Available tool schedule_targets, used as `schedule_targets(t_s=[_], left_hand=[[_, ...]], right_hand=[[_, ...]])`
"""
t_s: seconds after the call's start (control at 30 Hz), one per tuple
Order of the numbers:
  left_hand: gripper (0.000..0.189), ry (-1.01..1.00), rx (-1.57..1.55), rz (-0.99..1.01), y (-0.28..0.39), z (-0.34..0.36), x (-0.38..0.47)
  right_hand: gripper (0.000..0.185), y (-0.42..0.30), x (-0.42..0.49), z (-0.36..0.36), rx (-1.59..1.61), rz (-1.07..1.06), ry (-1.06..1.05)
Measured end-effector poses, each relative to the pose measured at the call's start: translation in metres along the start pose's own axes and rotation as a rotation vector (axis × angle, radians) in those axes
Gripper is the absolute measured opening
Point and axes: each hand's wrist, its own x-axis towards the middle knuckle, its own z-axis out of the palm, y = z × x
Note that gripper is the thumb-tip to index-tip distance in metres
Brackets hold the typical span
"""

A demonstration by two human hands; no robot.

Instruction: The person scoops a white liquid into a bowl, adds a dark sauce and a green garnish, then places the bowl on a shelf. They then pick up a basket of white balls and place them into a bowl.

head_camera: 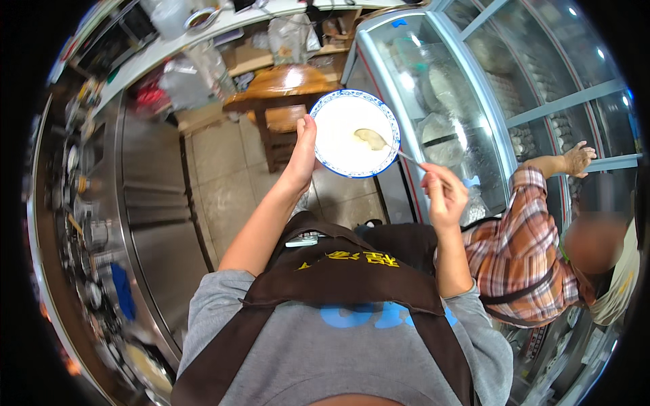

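My left hand [304, 152] grips the left rim of a white plate [335, 137] with a blue patterned border, thumb over the edge. In my right hand [445, 195] is the thin handle of a metal spoon [371, 139]. The spoon's bowl lies over the plate, right of its middle, and a little pale yellowish stuff shows around it. Glare washes out the plate's white surface, so I cannot tell what else it holds. Both hands are held out in front of my dark apron [335, 284], above the tiled floor.
A wooden stool [289, 81] stands beyond the plate. Glass-doored display refrigerators [447, 101] line the right. Close on my right, a person in a plaid shirt [523, 243] reaches toward a glass door. Along the left runs a stainless-steel counter [152, 162] with cluttered utensils. A white shelf [137, 61] spans the back.
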Motion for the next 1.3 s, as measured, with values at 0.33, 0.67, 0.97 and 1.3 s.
schedule_targets(t_s=[0.33, 0.67, 0.97, 1.3], left_hand=[[0.058, -0.216, -0.062, -0.058, 0.029, 0.030, 0.214], [0.065, -0.457, -0.046, -0.223, 0.017, 0.126, 0.339], [0.067, -0.523, 0.001, -0.262, -0.018, 0.251, 0.404], [0.069, -0.592, 0.086, -0.389, -0.038, 0.316, 0.442]], right_hand=[[0.017, 0.064, 0.157, 0.019, -0.264, -0.039, 0.224], [0.017, 0.143, 0.239, -0.061, -0.277, -0.083, 0.370], [0.018, 0.189, 0.253, -0.159, -0.113, 0.112, 0.545], [0.018, 0.244, 0.283, -0.209, -0.182, 0.111, 0.655]])
